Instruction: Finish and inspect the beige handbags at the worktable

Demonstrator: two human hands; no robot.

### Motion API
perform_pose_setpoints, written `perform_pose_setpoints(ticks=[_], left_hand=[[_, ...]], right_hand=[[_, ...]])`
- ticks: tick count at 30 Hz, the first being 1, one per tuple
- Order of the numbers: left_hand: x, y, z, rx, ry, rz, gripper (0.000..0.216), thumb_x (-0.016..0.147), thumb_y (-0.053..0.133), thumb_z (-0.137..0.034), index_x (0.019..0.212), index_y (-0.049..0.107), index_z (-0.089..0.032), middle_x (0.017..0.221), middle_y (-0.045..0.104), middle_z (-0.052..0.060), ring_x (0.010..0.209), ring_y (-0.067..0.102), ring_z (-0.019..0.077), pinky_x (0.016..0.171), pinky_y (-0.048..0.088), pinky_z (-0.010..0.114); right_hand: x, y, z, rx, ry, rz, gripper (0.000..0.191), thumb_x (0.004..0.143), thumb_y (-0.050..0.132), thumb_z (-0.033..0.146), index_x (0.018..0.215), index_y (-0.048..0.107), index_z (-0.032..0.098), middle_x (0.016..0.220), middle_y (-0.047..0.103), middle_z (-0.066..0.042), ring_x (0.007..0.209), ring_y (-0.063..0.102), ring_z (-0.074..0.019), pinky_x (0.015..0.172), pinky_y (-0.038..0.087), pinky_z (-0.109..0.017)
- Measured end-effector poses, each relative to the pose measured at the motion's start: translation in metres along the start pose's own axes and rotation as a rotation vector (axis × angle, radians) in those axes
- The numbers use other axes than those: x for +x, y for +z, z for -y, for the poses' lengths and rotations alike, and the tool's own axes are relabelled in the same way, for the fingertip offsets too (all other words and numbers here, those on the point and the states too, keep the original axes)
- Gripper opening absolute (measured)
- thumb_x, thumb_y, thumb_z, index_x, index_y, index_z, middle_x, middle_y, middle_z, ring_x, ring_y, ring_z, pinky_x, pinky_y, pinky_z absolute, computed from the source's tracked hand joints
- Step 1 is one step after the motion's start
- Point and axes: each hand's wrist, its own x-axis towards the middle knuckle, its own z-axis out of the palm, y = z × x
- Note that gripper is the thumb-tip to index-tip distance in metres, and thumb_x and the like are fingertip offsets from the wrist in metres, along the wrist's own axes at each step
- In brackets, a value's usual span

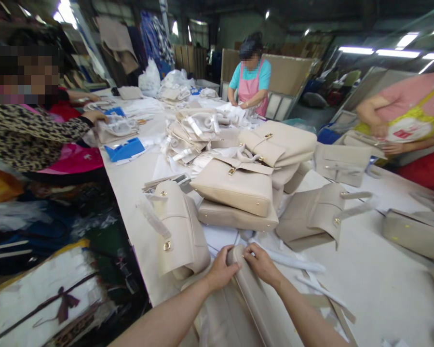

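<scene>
A beige handbag (251, 299) lies on its side at the near table edge, its narrow base turned up. My left hand (222, 270) is closed around the far end of that base, thumb on top. On the other side, the fingers of my right hand (262, 262) are bent and pressed against the bag's edge, close to a small metal stud. Whether anything tiny sits between those fingertips I cannot make out. Just beyond my hands are two stacked beige handbags (235, 185). Another beige handbag (181, 231) with a wrapped handle stands to the left, and one more handbag (311, 217) to the right.
White strips (292, 260) lie right of my hands on the white table (376, 270). A pile of bag parts (191, 130) rises farther back. A blue holder (125, 149) is at the left edge. Three people work around the table. A wrapped bundle (47, 294) sits lower left.
</scene>
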Motion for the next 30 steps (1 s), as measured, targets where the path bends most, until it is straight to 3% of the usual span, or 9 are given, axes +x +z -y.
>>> perform_pose_setpoints(ticks=[3, 6, 10, 13, 17, 21, 25, 30], left_hand=[[0.0, 0.0, 0.0, 0.012, -0.018, 0.003, 0.06, 0.067, 0.06, -0.026, 0.123, 0.041, -0.016, 0.125, 0.049, 0.01, 0.117, 0.043, 0.0231, 0.101, 0.031, 0.034], [-0.001, 0.0, -0.004, 0.035, -0.047, 0.005, 0.061, 0.067, 0.059, -0.026, 0.124, 0.04, -0.016, 0.126, 0.049, 0.01, 0.117, 0.043, 0.0231, 0.101, 0.032, 0.032], [-0.002, -0.001, -0.017, 0.094, -0.118, 0.018, 0.061, 0.067, 0.057, -0.025, 0.125, 0.039, -0.017, 0.123, 0.052, 0.007, 0.114, 0.046, 0.022, 0.095, 0.036, 0.029], [0.01, -0.003, -0.031, 0.182, -0.199, 0.062, 0.055, 0.068, 0.056, -0.025, 0.121, 0.045, -0.018, 0.112, 0.059, 0.005, 0.104, 0.053, 0.0221, 0.085, 0.043, 0.029], [0.043, 0.0, -0.051, 0.391, -0.271, 0.167, 0.029, 0.081, 0.051, -0.039, 0.091, 0.06, -0.014, 0.089, 0.063, 0.005, 0.087, 0.059, 0.0219, 0.076, 0.046, 0.035], [0.059, 0.013, -0.064, 0.587, -0.189, 0.276, 0.022, 0.079, 0.061, -0.033, 0.086, 0.059, -0.013, 0.089, 0.06, 0.004, 0.085, 0.057, 0.0182, 0.08, 0.046, 0.039], [0.028, 0.015, -0.066, 0.636, 0.066, 0.326, 0.015, 0.07, 0.061, -0.014, 0.085, 0.063, -0.016, 0.099, 0.057, 0.006, 0.099, 0.052, 0.0218, 0.094, 0.038, 0.04], [-0.05, -0.015, -0.055, 0.616, 0.3, 0.301, 0.022, 0.073, 0.049, -0.012, 0.088, 0.061, -0.021, 0.116, 0.05, 0.006, 0.115, 0.041, 0.0214, 0.102, 0.03, 0.035]], right_hand=[[0.009, 0.01, -0.011, 0.027, 0.109, -0.111, 0.02, 0.076, 0.046, 0.035, 0.066, 0.055, 0.019, 0.068, 0.058, -0.002, 0.071, 0.056, -0.0173, 0.069, 0.045, -0.031], [0.011, 0.021, -0.029, 0.058, 0.274, -0.267, 0.027, 0.079, 0.036, 0.037, 0.079, 0.055, 0.017, 0.075, 0.062, -0.006, 0.064, 0.06, -0.0175, 0.061, 0.048, -0.03], [-0.015, 0.027, -0.051, 0.054, 0.428, -0.427, 0.037, 0.079, 0.031, 0.035, 0.1, 0.051, 0.013, 0.088, 0.065, -0.011, 0.064, 0.064, -0.0181, 0.061, 0.05, -0.031], [-0.049, 0.028, -0.056, 0.025, 0.446, -0.434, 0.036, 0.079, 0.03, 0.031, 0.1, 0.055, 0.015, 0.086, 0.068, -0.01, 0.066, 0.064, -0.0189, 0.068, 0.05, -0.033], [-0.078, 0.028, -0.049, -0.006, 0.409, -0.383, 0.031, 0.073, 0.035, 0.02, 0.087, 0.062, 0.02, 0.075, 0.069, -0.006, 0.071, 0.064, -0.0207, 0.071, 0.048, -0.034], [-0.089, 0.029, -0.037, -0.019, 0.362, -0.434, 0.037, 0.067, 0.038, 0.014, 0.095, 0.062, 0.019, 0.09, 0.066, -0.01, 0.085, 0.062, -0.0232, 0.08, 0.046, -0.036], [-0.109, 0.034, -0.029, 0.045, 0.38, -0.504, 0.033, 0.072, 0.037, 0.018, 0.094, 0.061, 0.018, 0.094, 0.066, -0.012, 0.088, 0.062, -0.0232, 0.081, 0.047, -0.037], [-0.141, 0.046, -0.017, 0.176, 0.432, -0.504, 0.033, 0.081, 0.03, 0.031, 0.096, 0.057, 0.018, 0.073, 0.066, -0.005, 0.064, 0.062, -0.0179, 0.067, 0.05, -0.031]])
